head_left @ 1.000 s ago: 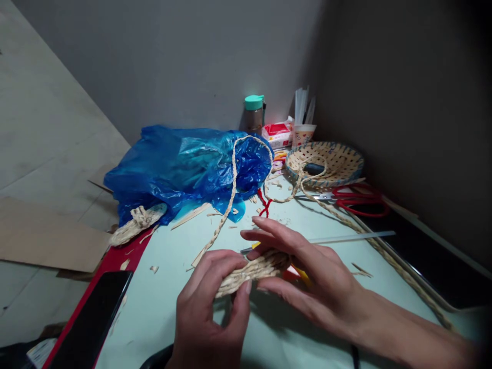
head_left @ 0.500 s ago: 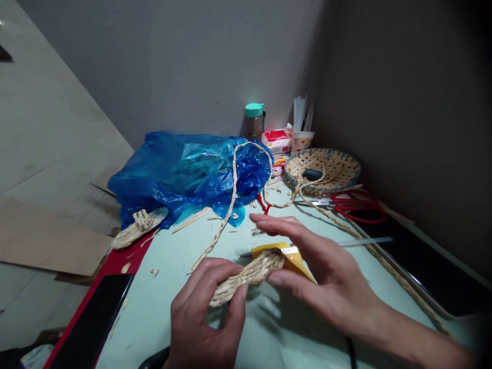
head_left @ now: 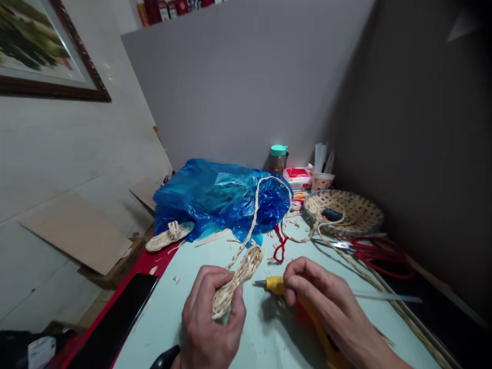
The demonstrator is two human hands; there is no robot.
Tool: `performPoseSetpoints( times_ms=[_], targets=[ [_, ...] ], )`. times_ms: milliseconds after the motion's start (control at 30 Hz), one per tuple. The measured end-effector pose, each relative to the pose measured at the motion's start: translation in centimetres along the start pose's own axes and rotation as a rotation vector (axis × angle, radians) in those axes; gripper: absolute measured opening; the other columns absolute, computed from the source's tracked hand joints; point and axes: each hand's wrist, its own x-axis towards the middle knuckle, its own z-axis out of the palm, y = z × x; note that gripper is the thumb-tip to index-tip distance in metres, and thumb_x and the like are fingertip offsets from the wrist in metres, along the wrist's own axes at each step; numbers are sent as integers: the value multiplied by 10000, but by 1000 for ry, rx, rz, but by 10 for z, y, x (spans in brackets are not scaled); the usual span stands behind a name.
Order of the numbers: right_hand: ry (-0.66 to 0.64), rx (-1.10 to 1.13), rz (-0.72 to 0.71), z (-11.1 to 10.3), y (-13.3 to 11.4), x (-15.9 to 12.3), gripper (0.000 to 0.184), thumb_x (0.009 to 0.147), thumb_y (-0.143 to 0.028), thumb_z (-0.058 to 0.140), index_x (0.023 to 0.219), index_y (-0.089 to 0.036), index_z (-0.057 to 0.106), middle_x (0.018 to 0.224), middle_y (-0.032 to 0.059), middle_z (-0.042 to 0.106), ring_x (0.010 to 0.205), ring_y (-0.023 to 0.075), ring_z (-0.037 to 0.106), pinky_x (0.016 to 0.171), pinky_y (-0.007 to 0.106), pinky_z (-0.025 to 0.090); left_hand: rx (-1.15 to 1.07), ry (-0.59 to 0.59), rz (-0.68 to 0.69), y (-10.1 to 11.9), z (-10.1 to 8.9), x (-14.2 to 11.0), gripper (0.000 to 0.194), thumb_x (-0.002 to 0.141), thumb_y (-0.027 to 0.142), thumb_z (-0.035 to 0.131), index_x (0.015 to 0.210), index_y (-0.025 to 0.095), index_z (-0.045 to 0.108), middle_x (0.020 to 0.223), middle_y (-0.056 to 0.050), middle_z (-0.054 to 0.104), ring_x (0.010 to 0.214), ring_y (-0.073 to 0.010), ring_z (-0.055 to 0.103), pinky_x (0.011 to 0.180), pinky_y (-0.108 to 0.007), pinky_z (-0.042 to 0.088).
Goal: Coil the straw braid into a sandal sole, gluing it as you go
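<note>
My left hand (head_left: 213, 312) is closed on a small sole of coiled straw braid (head_left: 246, 269), thumb on the near side and fingers on the far side. The sole's rounded upper end sticks up free of the hand. My right hand (head_left: 313, 289) has its fingers curled round the barrel of a yellow glue gun (head_left: 275, 284). The gun's nozzle points left toward the sole, a short gap away. The fingers hide the middle of the gun. A miniature straw slipper (head_left: 163, 240) with a strap rests at the left, beside the blue bag.
A blue plastic bag (head_left: 215, 189) lies at the back. A long straw braid (head_left: 257, 205) loops from it toward a woven basket (head_left: 346, 205). Red-handled scissors (head_left: 369, 251), a red cord (head_left: 280, 251) and a glue stick (head_left: 388, 296) lie rightward. A black phone (head_left: 115, 318) lies left.
The view has tilted up. My left hand has turned the sole more upright. My right hand has left the sole's end, and its spread fingers have curled round the glue gun.
</note>
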Motion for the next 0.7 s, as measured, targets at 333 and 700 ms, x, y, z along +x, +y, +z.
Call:
performPoseSetpoints(
  times_ms=[333,700],
  targets=[
    [-114,-231,-158,6,8,-10,374,1027,-499,403,782,-232,496,634,-42,508,582,134,456,568,249,345,126,134,-32,3,11,0,203,868,83,589,1006,226,544,856,-21,665,800,-168,706,711,-257,591],
    [-80,-288,-167,9,9,-11,501,1024,-568,342,655,-241,431,530,-45,460,518,137,472,559,254,370,81,127,93,21,14,-2,277,834,46,632,1044,210,558,884,-31,687,822,-147,711,782,-220,574]
  ],
)
